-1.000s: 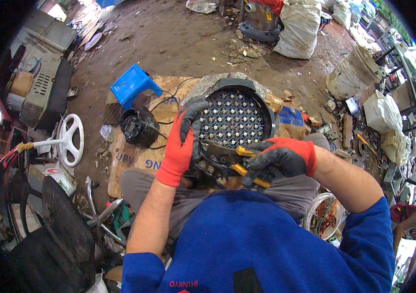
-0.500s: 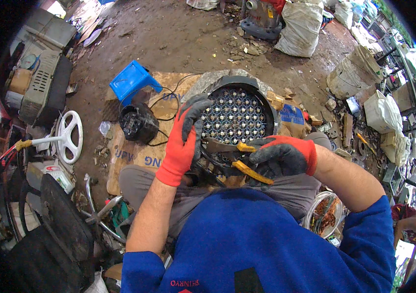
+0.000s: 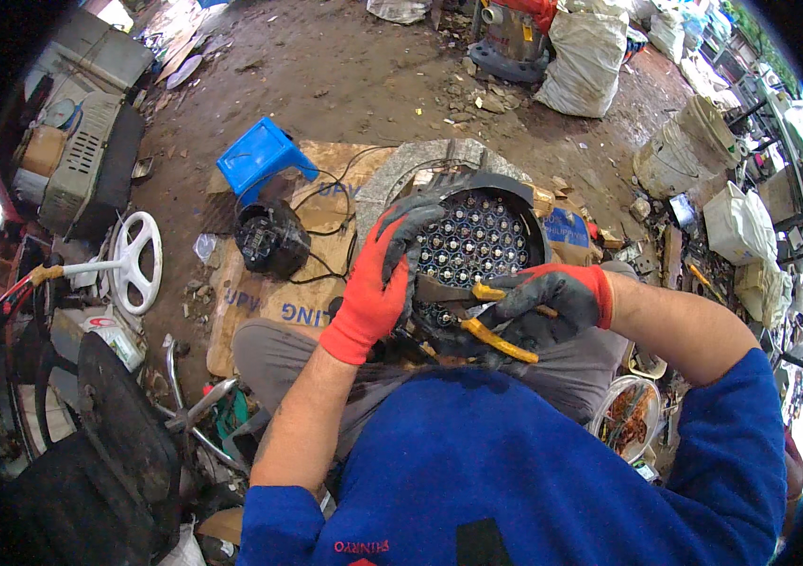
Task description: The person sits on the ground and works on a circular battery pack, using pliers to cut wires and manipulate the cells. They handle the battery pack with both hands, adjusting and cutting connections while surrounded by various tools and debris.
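Note:
A round black LED stage light [image 3: 473,234], its face covered with rows of small round lenses, is tilted in front of my lap. My left hand [image 3: 384,274], in a red and black glove, grips its left rim with curled fingers. My right hand [image 3: 557,300], gloved the same way, is closed on yellow-handled pliers [image 3: 500,341]. One handle stands apart from the other. The metal jaws point left and reach the light's lower edge, near my left hand. What exactly they touch there is hard to make out.
Under the light lie a grey stone slab [image 3: 378,193] and flattened cardboard [image 3: 232,325]. A black round housing with cables [image 3: 271,241] and a blue plastic stool [image 3: 263,158] stand to the left. Farther left is a white steering wheel [image 3: 140,264]. A basin of scrap [image 3: 626,415] sits right of my knee.
The light and both my hands have shifted a little to the right, and more of the stone slab shows on the left. The pliers stay in my right hand with their jaws at the light's lower edge.

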Available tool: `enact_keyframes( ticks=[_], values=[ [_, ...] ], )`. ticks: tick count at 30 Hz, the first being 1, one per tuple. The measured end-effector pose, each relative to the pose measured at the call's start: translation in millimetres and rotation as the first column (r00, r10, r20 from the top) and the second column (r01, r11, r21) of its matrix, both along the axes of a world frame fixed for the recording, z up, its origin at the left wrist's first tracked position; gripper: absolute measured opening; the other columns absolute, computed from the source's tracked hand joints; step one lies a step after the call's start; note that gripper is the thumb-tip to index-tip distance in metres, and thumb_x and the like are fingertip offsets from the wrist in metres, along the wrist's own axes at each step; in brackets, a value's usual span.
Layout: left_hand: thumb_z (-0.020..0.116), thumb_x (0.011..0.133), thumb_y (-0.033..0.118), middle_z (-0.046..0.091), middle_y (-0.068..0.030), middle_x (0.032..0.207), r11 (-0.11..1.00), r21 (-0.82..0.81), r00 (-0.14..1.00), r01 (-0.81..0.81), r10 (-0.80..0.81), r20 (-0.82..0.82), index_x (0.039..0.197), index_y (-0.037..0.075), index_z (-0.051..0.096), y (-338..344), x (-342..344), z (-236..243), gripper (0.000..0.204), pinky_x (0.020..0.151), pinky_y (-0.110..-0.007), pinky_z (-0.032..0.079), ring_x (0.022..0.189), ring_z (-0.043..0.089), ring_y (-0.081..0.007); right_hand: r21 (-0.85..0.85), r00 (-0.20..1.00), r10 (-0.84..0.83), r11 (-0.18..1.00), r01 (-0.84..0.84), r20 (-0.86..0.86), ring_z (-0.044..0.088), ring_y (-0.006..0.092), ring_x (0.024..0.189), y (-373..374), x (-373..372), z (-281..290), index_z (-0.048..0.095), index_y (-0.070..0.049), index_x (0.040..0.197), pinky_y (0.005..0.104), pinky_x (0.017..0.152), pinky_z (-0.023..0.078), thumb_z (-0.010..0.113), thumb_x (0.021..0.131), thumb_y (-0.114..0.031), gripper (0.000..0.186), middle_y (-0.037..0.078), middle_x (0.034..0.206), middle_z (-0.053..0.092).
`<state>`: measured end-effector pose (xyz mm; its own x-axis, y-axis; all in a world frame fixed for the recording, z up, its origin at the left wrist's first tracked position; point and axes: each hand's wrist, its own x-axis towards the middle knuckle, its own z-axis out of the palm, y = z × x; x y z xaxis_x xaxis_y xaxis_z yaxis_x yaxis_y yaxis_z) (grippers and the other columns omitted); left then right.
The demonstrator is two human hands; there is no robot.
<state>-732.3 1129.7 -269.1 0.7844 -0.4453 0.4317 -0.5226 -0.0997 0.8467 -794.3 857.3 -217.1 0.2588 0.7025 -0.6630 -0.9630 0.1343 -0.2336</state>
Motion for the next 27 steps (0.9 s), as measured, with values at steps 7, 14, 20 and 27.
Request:
enact_keyframes(
  ticks=[7, 14, 20, 27],
  values=[
    [0.044, 0.093, -0.006, 0.055, -0.0166, 0.145, 0.999, -0.007, 0.999, 0.035, -0.035, -0.018, 0.139, -0.002, 0.055, 1, 6, -4, 0.047, 0.121, -0.04, 0.03, 0.141, 0.046, -0.029, 0.102, 0.996, 0.07, 0.992, -0.076, 0.062, 0.067, 0.0262, 0.117, -4, 6, 2, 0.058, 0.002, 0.137, 0.0412, 0.101, 0.055, 0.062, 0.097, -0.014, 0.043, 0.017, 0.13, 0.067],
    [0.045, 0.094, -0.004, 0.056, -0.0165, 0.144, 0.998, -0.05, 0.996, 0.048, -0.051, -0.068, 0.136, -0.003, 0.057, 1, 14, -11, 0.043, 0.12, -0.04, 0.031, 0.139, 0.048, -0.0289, 0.238, 0.993, 0.032, 0.969, -0.06, 0.118, 0.065, 0.0337, 0.121, -4, -7, -13, 0.049, 0.004, 0.144, 0.0507, 0.1, 0.055, 0.06, 0.096, -0.012, 0.052, 0.021, 0.137, 0.062],
    [0.046, 0.096, -0.003, 0.057, -0.0162, 0.143, 0.998, -0.057, 0.994, 0.015, -0.021, -0.111, 0.136, -0.003, 0.058, 2, 12, -12, 0.042, 0.119, -0.039, 0.032, 0.139, 0.048, -0.028, 0.31, 0.998, 0.065, 0.949, -0.067, 0.015, 0.063, 0.034, 0.123, -7, -3, -22, 0.046, 0.0, 0.147, 0.05, 0.103, 0.053, 0.059, 0.096, -0.006, 0.054, 0.021, 0.137, 0.061],
    [0.049, 0.093, -0.007, 0.047, -0.0228, 0.152, 0.995, -0.002, 0.989, 0.095, -0.095, -0.113, 0.145, -0.002, 0.048, 14, 16, -20, 0.052, 0.121, -0.041, 0.028, 0.145, 0.041, -0.0341, -0.143, 0.981, 0.098, 0.987, -0.074, 0.169, 0.071, 0.0152, 0.097, 1, -3, -5, 0.071, -0.003, 0.119, 0.0337, 0.084, 0.056, 0.063, 0.1, -0.026, 0.03, 0.009, 0.11, 0.075]
  ],
)
